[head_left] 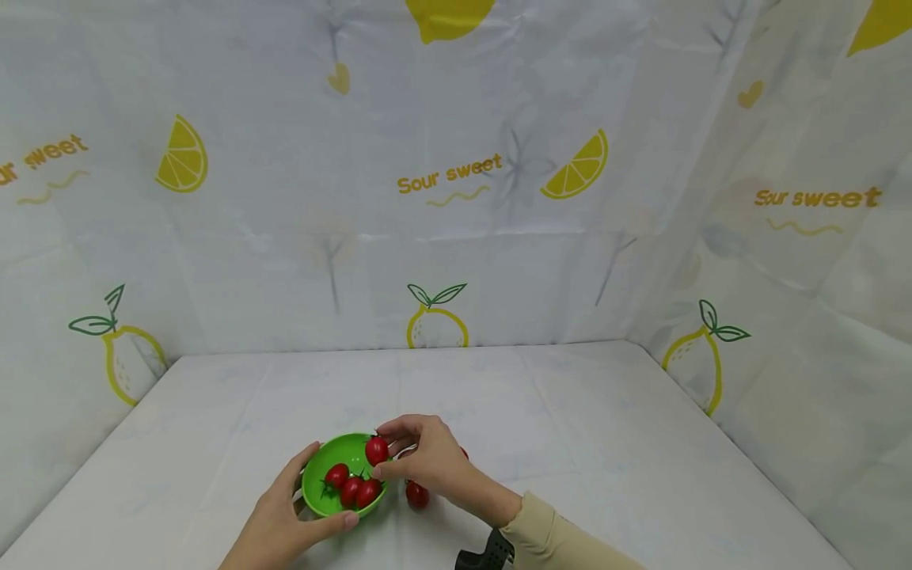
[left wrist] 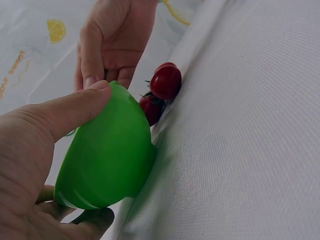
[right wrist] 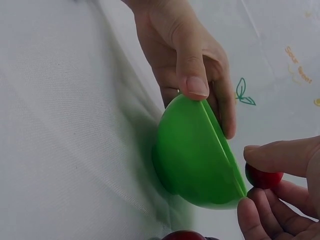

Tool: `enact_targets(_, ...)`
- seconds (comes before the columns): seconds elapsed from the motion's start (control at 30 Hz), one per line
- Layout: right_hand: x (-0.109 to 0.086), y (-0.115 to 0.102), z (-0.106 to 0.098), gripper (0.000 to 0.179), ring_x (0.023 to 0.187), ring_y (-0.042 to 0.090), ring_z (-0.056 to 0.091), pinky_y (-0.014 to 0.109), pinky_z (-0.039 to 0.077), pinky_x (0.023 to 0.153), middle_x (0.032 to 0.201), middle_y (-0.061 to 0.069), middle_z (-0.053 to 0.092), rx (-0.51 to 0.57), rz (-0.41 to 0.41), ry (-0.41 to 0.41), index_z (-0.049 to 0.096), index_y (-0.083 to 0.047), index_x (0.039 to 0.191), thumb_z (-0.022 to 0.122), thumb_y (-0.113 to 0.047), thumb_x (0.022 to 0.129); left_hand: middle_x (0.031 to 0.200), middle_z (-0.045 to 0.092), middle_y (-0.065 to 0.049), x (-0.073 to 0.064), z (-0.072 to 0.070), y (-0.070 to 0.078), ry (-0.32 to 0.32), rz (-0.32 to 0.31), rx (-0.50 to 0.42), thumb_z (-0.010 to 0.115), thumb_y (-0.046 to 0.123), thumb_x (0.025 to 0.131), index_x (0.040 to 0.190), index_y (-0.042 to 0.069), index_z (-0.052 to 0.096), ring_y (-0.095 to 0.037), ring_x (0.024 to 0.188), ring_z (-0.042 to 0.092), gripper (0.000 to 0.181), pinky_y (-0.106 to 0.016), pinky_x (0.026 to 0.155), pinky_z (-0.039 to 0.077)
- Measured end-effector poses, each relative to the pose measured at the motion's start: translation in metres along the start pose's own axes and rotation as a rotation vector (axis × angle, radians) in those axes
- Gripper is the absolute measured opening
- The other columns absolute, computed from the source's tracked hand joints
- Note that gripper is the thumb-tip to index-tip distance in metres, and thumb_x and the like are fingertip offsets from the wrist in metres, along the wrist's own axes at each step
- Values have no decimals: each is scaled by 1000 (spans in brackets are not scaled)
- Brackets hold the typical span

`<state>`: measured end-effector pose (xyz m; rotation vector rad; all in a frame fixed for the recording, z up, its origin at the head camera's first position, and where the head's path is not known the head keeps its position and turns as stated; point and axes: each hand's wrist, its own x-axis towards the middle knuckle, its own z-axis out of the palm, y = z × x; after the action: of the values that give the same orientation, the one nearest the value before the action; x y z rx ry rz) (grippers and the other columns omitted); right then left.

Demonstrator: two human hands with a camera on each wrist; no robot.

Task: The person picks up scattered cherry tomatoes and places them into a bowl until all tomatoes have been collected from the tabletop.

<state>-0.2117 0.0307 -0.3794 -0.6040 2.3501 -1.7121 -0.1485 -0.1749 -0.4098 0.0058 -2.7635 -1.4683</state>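
A green bowl (head_left: 340, 450) stands on the white table with several cherry tomatoes (head_left: 337, 476) inside it. The left hand (head_left: 279, 514) holds the bowl from its left side, thumb at the near part of the rim and fingers round the far side. Between thumb and fingers, the right hand (head_left: 438, 461) pinches one red cherry tomato (right wrist: 265, 176) at the bowl's right rim. More cherry tomatoes (left wrist: 166, 83) lie on the table just right of the bowl; in the head view the right hand partly covers them.
White cloth covers the table (head_left: 570, 427). Behind it and along its sides rise white sheets (head_left: 285, 182) printed with lemons and lettering. Near the right wrist a black object (head_left: 488, 554) shows at the bottom edge of the head view.
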Motion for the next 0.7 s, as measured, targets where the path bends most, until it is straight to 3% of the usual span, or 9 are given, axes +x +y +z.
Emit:
enact_targets(0.37,-1,-1,0,38,78,16,60,24,51,62,88,-1,64,48,9,-8,65,-10,101,79,-10,66,135,36,-11,-1,-1,0,3,1,-3,77,50,59,138,16,24,-38,118,38,101,-45,87,43)
enact_targets(0.7,-6,0,-5,24,78,22,61,30,53,63,91,10,64,159,-64,-4,63,-2,97,71,-6,75,134,37,-10,0,-1,-1,-11,1,-4,76,49,62,138,16,24,-39,118,37,98,-49,86,43)
